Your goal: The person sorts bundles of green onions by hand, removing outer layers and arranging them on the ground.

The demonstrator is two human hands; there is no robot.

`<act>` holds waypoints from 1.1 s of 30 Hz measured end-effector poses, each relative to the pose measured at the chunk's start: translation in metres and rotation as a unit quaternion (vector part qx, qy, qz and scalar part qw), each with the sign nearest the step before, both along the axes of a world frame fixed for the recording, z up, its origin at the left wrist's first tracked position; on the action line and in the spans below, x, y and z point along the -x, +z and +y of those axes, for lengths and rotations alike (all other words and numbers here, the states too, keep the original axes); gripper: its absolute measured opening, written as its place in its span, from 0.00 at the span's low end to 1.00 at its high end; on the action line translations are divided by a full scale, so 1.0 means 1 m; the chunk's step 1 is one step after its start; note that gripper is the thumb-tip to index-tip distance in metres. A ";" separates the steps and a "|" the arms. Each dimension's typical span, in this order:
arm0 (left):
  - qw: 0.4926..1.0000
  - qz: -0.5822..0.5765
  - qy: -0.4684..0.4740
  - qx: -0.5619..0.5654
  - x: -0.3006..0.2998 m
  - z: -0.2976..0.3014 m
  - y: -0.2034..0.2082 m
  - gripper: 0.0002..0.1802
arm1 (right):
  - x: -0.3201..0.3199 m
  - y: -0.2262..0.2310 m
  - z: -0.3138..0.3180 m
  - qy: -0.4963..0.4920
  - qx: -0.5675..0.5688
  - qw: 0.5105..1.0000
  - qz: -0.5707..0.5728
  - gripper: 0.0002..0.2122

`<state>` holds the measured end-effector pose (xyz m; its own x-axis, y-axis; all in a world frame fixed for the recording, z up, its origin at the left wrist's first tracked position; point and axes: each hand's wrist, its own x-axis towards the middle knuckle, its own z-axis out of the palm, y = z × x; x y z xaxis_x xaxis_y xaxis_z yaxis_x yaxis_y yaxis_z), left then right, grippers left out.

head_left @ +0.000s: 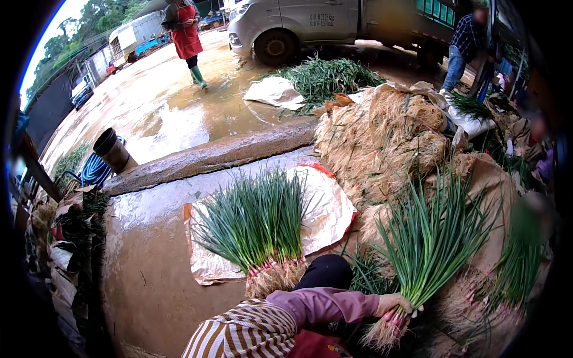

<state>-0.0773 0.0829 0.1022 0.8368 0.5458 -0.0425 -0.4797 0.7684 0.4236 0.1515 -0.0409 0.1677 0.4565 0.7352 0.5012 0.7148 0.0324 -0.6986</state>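
Observation:
My left arm, in a purple sleeve with brown-and-white striped cloth over its upper part, reaches across to the right. My left hand is closed round the lower stems of a bunch of green onions. Its long leaves fan upward, while pinkish bulbs and pale roots hang below the fingers. My right hand does not show. Left of the held bunch, a larger heap of green onions lies on a white sack, roots toward me. More green onions lie at the right.
Behind the held bunch rises a large mound of straw-coloured roots. A low concrete curb separates the wet yard, with a dark bucket beside it. Farther off are a parked truck, a person in a red apron, and another in checks.

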 end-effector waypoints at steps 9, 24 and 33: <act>0.996 -0.051 -0.019 0.074 0.010 0.003 -0.019 0.19 | 0.058 -0.038 0.063 0.240 0.246 0.934 0.099 0.09; 0.983 -0.099 -0.002 0.154 0.002 -0.012 -0.034 0.15 | 0.049 -0.045 0.113 0.459 0.338 0.808 0.152 0.08; 0.990 0.106 -0.087 0.023 0.004 0.003 -0.047 0.08 | 0.072 -0.061 0.096 0.219 0.269 0.930 -0.122 0.04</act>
